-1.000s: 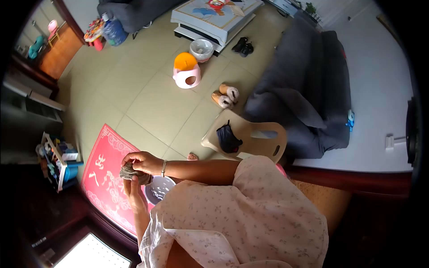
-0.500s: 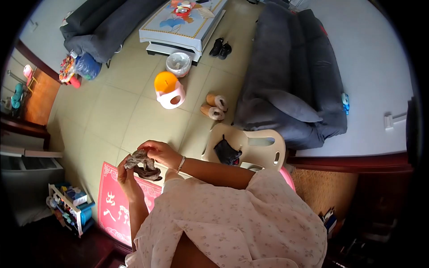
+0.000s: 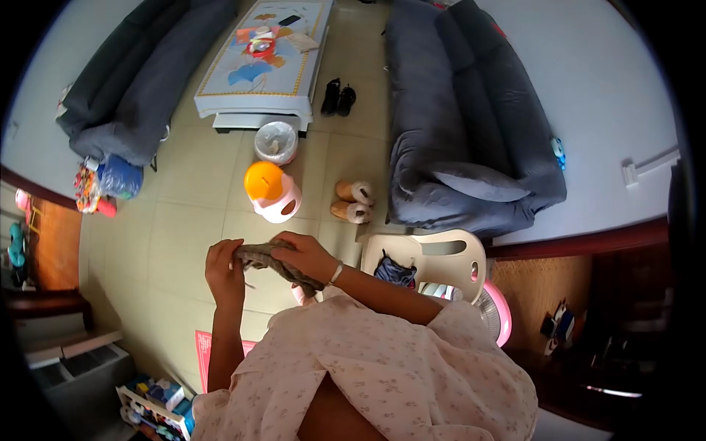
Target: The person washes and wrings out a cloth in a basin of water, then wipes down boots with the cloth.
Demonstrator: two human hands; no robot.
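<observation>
A crumpled grey-brown cloth [image 3: 265,256] is stretched between my two hands, above the tiled floor. My left hand [image 3: 225,270] is closed on its left end. The fingers of my right hand [image 3: 305,257], which has a bracelet at the wrist, pinch the cloth farther right. Part of the cloth hangs below my right hand, near the pale patterned clothing [image 3: 412,360] I wear.
A beige chair [image 3: 463,264] with a dark item on it stands to the right, beside a pink fan [image 3: 498,312]. Ahead are a pink-and-orange potty [image 3: 273,192], a lined bin [image 3: 276,143], fluffy slippers [image 3: 353,202], a covered table [image 3: 257,70] and two grey sofas.
My view has swung right and up toward the sofas. My hands have moved apart, and the bunched cloth is now drawn out between them. The red mat has mostly left the view.
</observation>
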